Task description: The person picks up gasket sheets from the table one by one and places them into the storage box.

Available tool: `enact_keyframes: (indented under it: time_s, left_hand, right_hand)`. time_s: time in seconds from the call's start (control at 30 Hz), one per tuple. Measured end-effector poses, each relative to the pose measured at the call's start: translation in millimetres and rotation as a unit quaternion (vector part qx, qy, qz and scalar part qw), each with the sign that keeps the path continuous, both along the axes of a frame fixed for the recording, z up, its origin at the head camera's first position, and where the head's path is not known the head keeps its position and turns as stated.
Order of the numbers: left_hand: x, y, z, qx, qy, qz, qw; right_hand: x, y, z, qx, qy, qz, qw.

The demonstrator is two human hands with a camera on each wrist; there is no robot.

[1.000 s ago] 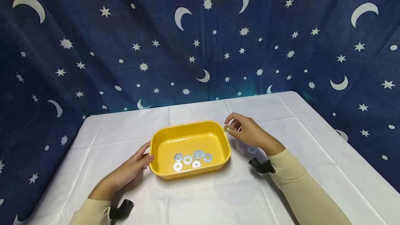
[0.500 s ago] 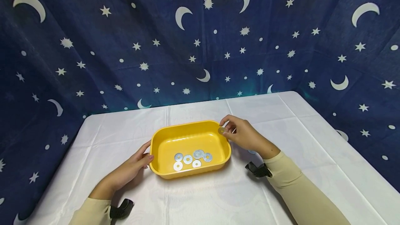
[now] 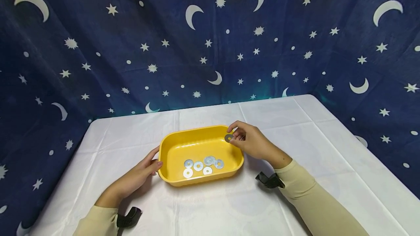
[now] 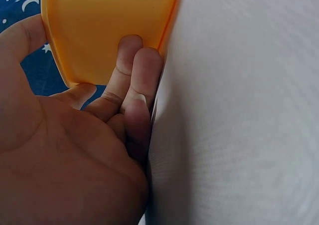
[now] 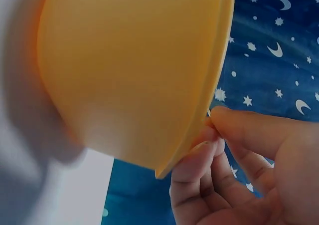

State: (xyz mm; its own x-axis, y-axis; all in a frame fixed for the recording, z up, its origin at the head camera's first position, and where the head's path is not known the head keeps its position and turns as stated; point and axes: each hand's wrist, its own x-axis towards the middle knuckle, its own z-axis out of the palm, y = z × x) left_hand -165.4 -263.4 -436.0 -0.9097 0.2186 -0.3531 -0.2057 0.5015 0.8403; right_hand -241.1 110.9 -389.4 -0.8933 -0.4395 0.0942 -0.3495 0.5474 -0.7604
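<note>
A yellow plastic tray [image 3: 170, 145] sits in the middle of the white table with several flat metal washers [image 3: 203, 164] lying in it. My right hand [image 3: 251, 142] pinches one washer [image 3: 228, 138] between thumb and fingers just above the tray's far right corner. In the right wrist view the tray's outer wall [image 5: 129, 70] fills the frame and my fingers [image 5: 219, 155] sit at its rim; the washer is hidden there. My left hand [image 3: 137, 177] rests on the table with its fingers [image 4: 139, 75] against the tray's left wall [image 4: 109, 25], thumb at the rim.
The white tablecloth [image 3: 295, 126] covers the table, and a dark blue backdrop [image 3: 210, 39] with moons and stars hangs behind and at the sides. Black wrist-camera mounts [image 3: 269, 180] sit at both sleeves.
My right hand has carried the washer leftward from beside the tray's right rim to over the tray's far right corner. The left hand has stayed at the tray's left wall.
</note>
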Motion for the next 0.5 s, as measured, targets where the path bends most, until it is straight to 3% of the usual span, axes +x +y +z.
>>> enact_keyframes:
  time_s: [0.5]
  left_hand:
    - [-2.0, -1, -2.3, 0.003, 0.004, 0.003, 1.0]
  right_hand:
    - [5.5, -28, -0.6, -0.111, -0.095, 0.005, 0.989]
